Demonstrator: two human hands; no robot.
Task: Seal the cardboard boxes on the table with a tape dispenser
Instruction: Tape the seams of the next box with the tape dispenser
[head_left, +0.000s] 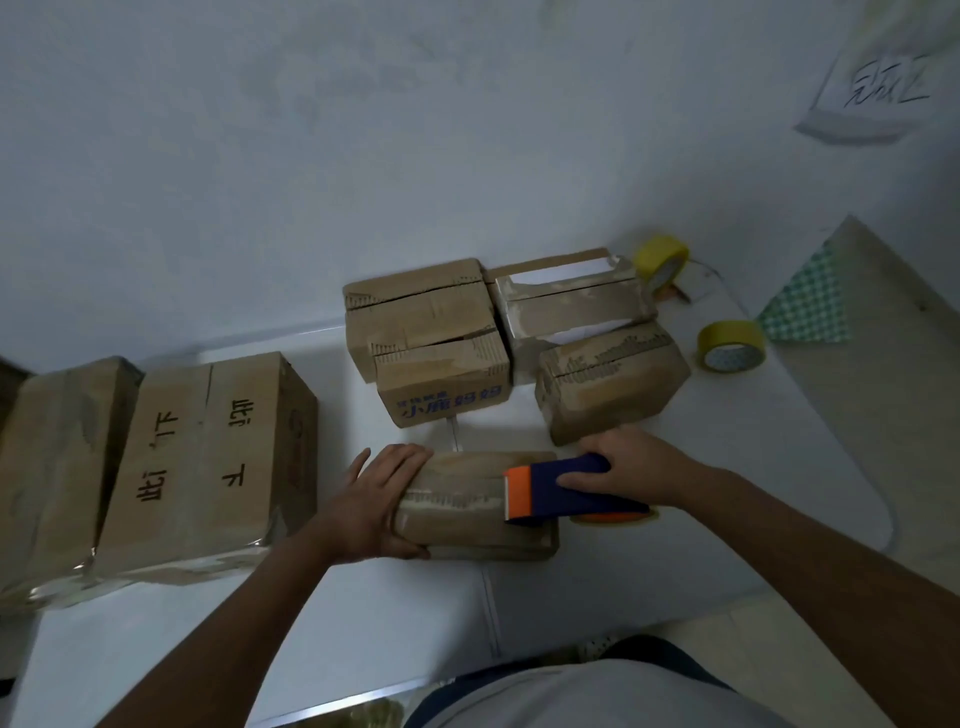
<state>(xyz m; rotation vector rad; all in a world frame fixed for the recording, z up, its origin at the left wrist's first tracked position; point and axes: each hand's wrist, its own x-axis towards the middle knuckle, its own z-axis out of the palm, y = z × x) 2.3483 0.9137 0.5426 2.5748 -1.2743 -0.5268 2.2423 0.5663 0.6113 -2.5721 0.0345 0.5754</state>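
1. I see my left hand (382, 499) laid flat over the left end of the near cardboard box (467, 506), fingers straight on top and the thumb against its near side.
2. My right hand (631, 470) grips the blue handle of the tape dispenser (566, 488), fingers curled over it.
3. The dispenser's orange blade end rests on the top of that box, right of centre, over the centre seam. Its tape roll shows below the handle, just off the box's right end.
4. The box lies on the white table (415, 623), directly in front of me.
5. Behind it stand four more small boxes in a tight cluster. The front left box (441, 387) carries blue Chinese print on its near face; I read "小鹿妈妈", and the smaller line above it is too blurred to read.
6. The front right box (610, 387) sits just beside my right hand, tilted.
7. Left of the work area lies a large carton (208, 457) with black handwritten characters; I cannot read them reliably.
8. Two yellow tape rolls (730, 345) stand right of the cluster.
9. A paper note (872, 93) on the wall bears handwriting, illegible from here.
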